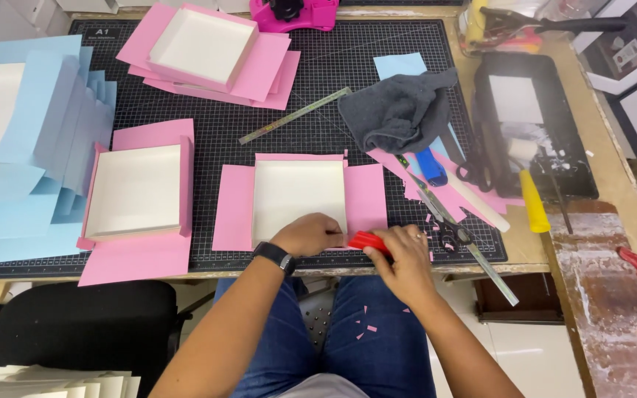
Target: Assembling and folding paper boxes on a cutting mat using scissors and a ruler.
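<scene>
Left hand (310, 234) presses flat on the near edge of the white box (298, 199) mid-mat; right hand (405, 254), grip clamped on a red tool (369, 242), beside it. Box sides look unwrapped; two boxes left of it look further along

Left hand (310, 234) pressing near edge of shallow white cardboard box on pink paper (298, 199), right hand (405, 259) gripping red plastic tool (369, 242), black gridded cutting mat (377, 103) underneath

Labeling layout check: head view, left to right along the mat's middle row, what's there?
Blue paper stack → left white box on pink paper → center white box under the left hand → scissors → yellow handle.
</scene>
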